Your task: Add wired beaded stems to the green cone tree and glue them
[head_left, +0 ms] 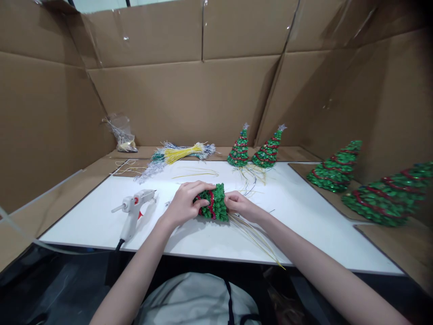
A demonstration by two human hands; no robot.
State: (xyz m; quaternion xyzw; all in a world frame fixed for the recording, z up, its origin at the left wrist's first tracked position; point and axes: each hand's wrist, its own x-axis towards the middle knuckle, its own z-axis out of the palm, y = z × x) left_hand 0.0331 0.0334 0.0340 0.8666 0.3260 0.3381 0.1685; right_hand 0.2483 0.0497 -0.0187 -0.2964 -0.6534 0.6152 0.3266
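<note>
Green plastic-looking tree [219, 203], small, is held on its side over the front-middle of the white table [311, 225], base turned to the R. It's gripped by the L hand [189, 198], w/ fingers laid over the top & thumb pressed on the near side; the tip is covered, so whether anything is fitted there can't be told. The R hand [239, 204] is set against the base, fingers curled in; whether anything is pinched b/w them can't be made out. Yellow wires [253, 233] are left loose at the base, trailed to the table's front edge.

Progress, as judged: red garland [212, 204] is already wound round, so the body looks mostly done; the loose wire ends prob. aren't dealt with yet.

To the L, a glue gun [133, 212] is rested on the table, touched by neither hand. Farther back, silver tinsel [150, 172] and a yellow bundle [182, 153] are laid out, w/ a clear bag [122, 134] placed near the L corner. Two back trees [239, 151] are topped w/ stars [246, 126] & look further along, tho wires are also seen by their bases. Two right-hand trees [336, 169] are garlanded too; no star is seen on the farther one, & the nearer tip is cut off by the frame.
</note>
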